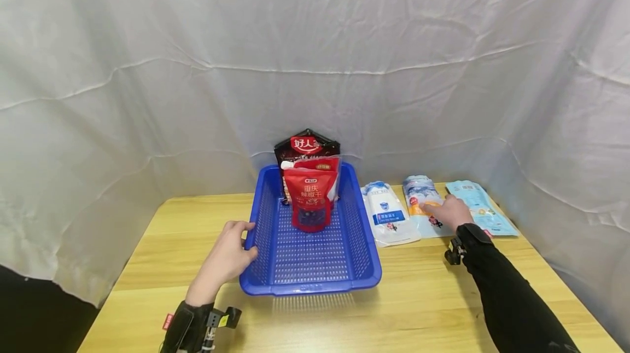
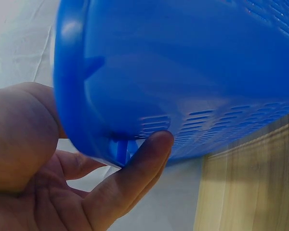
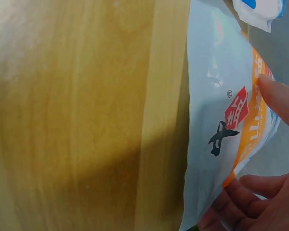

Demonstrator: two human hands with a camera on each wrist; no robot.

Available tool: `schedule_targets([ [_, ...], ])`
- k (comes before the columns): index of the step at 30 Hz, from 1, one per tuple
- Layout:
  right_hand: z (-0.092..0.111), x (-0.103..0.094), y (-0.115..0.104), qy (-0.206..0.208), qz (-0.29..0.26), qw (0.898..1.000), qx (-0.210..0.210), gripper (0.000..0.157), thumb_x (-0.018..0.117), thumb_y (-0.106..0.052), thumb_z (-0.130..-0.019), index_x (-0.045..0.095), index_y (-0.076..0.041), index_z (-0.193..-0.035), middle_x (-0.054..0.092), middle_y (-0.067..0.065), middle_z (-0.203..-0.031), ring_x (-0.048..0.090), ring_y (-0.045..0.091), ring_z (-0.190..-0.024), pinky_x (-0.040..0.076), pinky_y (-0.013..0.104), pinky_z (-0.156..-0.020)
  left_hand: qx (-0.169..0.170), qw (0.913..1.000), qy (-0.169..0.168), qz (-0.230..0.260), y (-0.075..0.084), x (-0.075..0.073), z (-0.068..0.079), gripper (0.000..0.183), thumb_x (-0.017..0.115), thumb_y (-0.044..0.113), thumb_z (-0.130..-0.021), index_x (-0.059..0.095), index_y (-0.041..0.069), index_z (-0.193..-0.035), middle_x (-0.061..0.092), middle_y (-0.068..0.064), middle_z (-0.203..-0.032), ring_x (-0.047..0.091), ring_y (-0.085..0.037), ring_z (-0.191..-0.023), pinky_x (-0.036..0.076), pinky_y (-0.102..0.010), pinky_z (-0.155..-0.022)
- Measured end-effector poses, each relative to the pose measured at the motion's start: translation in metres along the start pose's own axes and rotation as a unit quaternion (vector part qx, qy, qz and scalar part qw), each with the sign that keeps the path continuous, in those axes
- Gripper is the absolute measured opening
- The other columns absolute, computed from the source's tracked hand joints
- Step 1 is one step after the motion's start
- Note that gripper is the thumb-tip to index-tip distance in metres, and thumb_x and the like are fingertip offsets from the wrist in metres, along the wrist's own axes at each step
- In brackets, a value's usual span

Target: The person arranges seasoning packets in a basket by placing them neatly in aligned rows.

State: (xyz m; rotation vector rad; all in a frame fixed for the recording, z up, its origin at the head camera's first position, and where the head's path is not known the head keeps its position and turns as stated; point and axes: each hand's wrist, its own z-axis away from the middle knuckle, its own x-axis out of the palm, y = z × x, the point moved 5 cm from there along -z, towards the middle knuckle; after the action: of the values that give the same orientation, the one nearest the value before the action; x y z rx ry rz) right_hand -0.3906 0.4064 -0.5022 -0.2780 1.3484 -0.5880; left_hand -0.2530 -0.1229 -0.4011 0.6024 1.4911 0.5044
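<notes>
My left hand (image 1: 227, 252) grips the left rim of a blue plastic basket (image 1: 315, 288). In the left wrist view its fingers (image 2: 139, 175) bend round the basket's edge. Over to the right, my right hand (image 1: 450, 214) holds a white and orange bag of salt (image 3: 214, 110). The right wrist view has the thumb (image 3: 279, 98) on the printed face and the other fingers at the side edge, partly hidden behind it. This bag lies between a white and blue bag (image 1: 389, 217) and a light blue packet (image 1: 479, 208).
Inside the basket's far end stand a red pouch of dried chilli (image 1: 310, 194), a red pouch with a white spout cap (image 1: 287, 165) and a black packet (image 1: 281, 153). The wooden table (image 1: 187, 221) meets a grey cloth curtain (image 1: 315, 96) behind and at the sides.
</notes>
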Motion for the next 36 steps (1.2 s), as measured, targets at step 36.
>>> schedule_targets([
  [36,0.014,-0.014,0.014,0.068,-0.131,0.986,-0.080,0.072,0.070,-0.021,-0.099,0.033,0.010,-0.152,0.041,0.043,-0.146,0.051,0.055,-0.125,0.050,0.059,-0.100,0.004,1.0000,-0.001,0.004,0.000,-0.001,-0.001,0.051,0.069,-0.003,-0.090,0.054,-0.014,-0.138,0.049,-0.035,-0.133,0.067,-0.036,-0.097,0.064,-0.041,-0.071],
])
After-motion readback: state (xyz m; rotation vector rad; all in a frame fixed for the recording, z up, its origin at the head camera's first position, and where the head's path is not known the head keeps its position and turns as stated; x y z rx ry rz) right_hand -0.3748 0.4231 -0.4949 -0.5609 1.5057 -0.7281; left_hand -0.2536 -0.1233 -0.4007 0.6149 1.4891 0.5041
